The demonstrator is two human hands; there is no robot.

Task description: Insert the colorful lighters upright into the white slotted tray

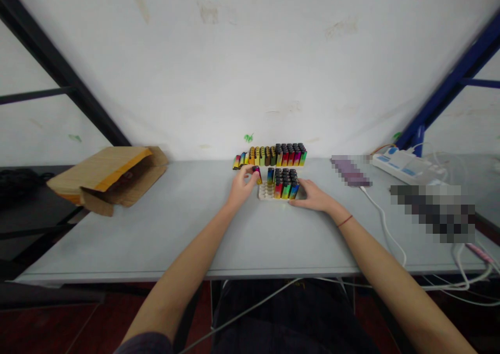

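Note:
My left hand (241,187) is closed, pinching a pink-and-dark lighter (257,174) above the left end of a small white tray (267,191) with round holes. One blue lighter (270,176) stands upright on the tray, apart from a tight block of multicoloured lighters (286,184) with black tops on the tray's right part. The holes at the tray's front left show bare. At the right end, my right hand (312,197) grips the tray, its thumb along the front edge and its fingers beside the lighters.
Behind the tray, against the wall, stand more lighters (291,155), with a few lying at the left (240,160). An open cardboard box (105,177) lies at the left. On the right are a power strip (398,167), white cables (385,221) and two blurred-out items.

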